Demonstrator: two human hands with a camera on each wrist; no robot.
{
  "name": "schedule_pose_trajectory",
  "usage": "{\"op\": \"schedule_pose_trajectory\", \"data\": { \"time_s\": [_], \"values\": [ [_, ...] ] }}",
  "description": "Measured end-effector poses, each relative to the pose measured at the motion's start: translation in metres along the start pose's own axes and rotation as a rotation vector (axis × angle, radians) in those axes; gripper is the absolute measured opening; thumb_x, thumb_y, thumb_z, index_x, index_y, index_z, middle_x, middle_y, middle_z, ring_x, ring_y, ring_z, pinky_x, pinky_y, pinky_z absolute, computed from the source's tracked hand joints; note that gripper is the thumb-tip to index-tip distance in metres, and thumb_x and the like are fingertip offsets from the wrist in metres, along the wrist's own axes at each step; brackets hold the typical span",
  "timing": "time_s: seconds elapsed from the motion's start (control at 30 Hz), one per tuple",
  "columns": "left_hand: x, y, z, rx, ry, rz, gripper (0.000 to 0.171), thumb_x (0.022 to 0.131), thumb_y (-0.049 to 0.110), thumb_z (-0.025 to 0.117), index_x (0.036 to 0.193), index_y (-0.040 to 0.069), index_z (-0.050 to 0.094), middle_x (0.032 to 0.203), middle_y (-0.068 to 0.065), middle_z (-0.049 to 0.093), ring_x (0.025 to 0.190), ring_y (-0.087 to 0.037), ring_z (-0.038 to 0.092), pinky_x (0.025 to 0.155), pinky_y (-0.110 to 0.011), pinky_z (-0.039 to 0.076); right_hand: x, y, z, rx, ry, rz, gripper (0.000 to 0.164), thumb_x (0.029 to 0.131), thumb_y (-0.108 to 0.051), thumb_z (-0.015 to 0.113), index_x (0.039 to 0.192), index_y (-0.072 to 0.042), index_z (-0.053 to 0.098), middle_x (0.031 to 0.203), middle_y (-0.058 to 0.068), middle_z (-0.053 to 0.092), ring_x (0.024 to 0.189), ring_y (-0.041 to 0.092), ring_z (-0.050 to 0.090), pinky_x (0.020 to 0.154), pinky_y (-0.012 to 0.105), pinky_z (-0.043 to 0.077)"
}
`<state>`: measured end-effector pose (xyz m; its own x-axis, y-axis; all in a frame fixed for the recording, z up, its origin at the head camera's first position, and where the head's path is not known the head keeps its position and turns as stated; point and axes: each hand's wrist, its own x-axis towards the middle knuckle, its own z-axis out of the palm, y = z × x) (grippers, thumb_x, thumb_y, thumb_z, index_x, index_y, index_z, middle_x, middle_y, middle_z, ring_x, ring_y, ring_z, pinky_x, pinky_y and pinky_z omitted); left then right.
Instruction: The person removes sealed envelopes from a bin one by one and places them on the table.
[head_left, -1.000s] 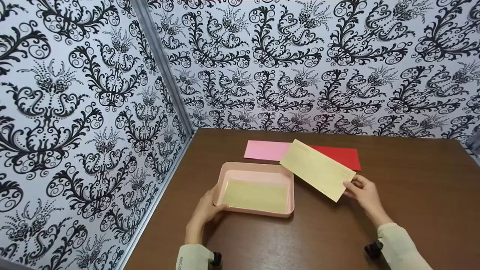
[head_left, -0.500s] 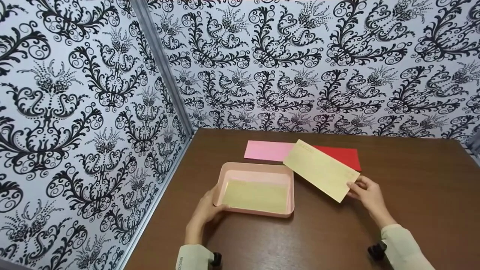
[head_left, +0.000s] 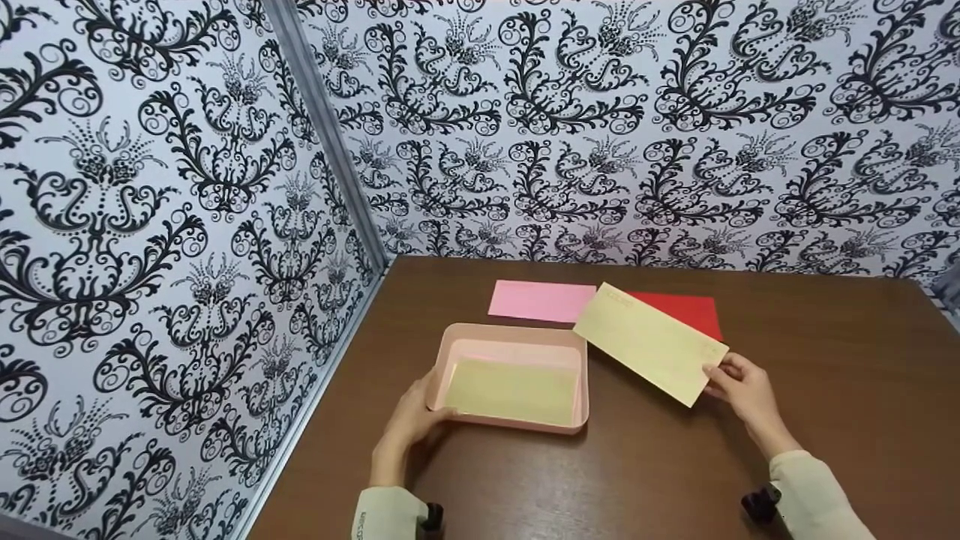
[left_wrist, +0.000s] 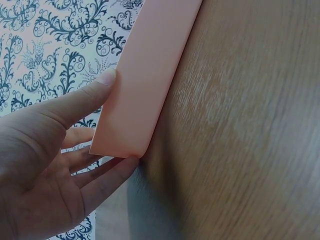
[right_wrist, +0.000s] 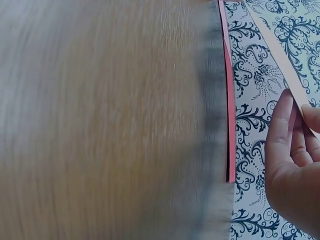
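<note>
My left hand [head_left: 409,420] grips the near left corner of a pink rectangular tray [head_left: 514,335]. The left wrist view shows the thumb on the tray's front wall [left_wrist: 147,75] and the fingers around its corner. Inside the tray lies a yellow envelope [head_left: 514,391]. To the right, my right hand [head_left: 745,394] pinches another yellow envelope [head_left: 651,341] by its right end, thumb on top. That envelope is raised off the table and slanted, its far left corner near the back. In the right wrist view it appears edge-on as a thin strip [right_wrist: 282,60].
Behind the tray a pink envelope [head_left: 540,301] lies flat on the brown table [head_left: 555,487]. A red envelope [head_left: 684,311] lies to its right, partly hidden by the held one. Patterned walls [head_left: 585,135] stand at the back and left.
The right hand has carried its yellow envelope slightly to the right, uncovering a little more of the pink envelope. The left hand and tray have stayed in place.
</note>
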<state>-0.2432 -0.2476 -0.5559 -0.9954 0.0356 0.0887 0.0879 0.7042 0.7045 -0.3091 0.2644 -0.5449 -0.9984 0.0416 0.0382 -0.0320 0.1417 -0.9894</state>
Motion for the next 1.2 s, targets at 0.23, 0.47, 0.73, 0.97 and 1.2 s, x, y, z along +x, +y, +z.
{"op": "schedule_pose_trajectory", "data": {
  "time_s": [0.23,0.47,0.73,0.97,1.2],
  "values": [
    [0.000,-0.001,0.000,-0.002,0.008,0.030,0.088,0.080,0.024,0.081,0.151,-0.002,0.037,0.145,-0.030,0.049,0.133,-0.048,0.047,0.110,-0.063,0.036,-0.001,0.000,-0.006,-0.008,0.012,0.023,0.030,0.098,-0.015,0.063,0.117,0.006,0.056,0.083,-0.020,0.066,0.076,-0.002,0.066,0.070,0.020,0.059],
    [0.000,0.000,0.000,-0.006,0.017,0.037,0.088,0.079,0.024,0.081,0.151,-0.001,0.038,0.144,-0.029,0.051,0.131,-0.047,0.049,0.110,-0.063,0.037,-0.001,0.001,-0.011,0.008,0.020,0.039,0.022,0.097,-0.016,0.064,0.112,-0.001,0.060,0.081,-0.019,0.066,0.075,-0.001,0.066,0.069,0.019,0.059],
    [-0.001,0.002,-0.001,-0.029,0.000,-0.021,0.086,0.083,0.019,0.080,0.152,-0.003,0.035,0.148,-0.029,0.046,0.136,-0.047,0.045,0.111,-0.062,0.036,-0.003,0.000,-0.015,0.028,0.010,0.041,0.021,0.097,-0.016,0.063,0.112,-0.002,0.061,0.083,-0.018,0.067,0.077,-0.001,0.066,0.069,0.020,0.059],
    [-0.001,0.002,0.000,-0.033,0.002,-0.016,0.085,0.082,0.018,0.080,0.152,-0.003,0.035,0.148,-0.029,0.047,0.135,-0.047,0.046,0.111,-0.061,0.036,-0.003,0.001,-0.018,0.021,0.014,0.059,0.020,0.097,-0.018,0.064,0.114,-0.005,0.061,0.083,-0.019,0.066,0.078,-0.002,0.066,0.070,0.020,0.059],
    [-0.001,0.002,0.000,-0.028,0.003,-0.006,0.086,0.081,0.017,0.080,0.152,-0.002,0.035,0.147,-0.028,0.048,0.134,-0.046,0.047,0.110,-0.061,0.037,-0.003,0.002,-0.019,-0.017,0.026,0.076,0.023,0.098,-0.020,0.063,0.115,-0.005,0.061,0.083,-0.021,0.065,0.077,-0.003,0.064,0.070,0.020,0.058]
  ]
}}
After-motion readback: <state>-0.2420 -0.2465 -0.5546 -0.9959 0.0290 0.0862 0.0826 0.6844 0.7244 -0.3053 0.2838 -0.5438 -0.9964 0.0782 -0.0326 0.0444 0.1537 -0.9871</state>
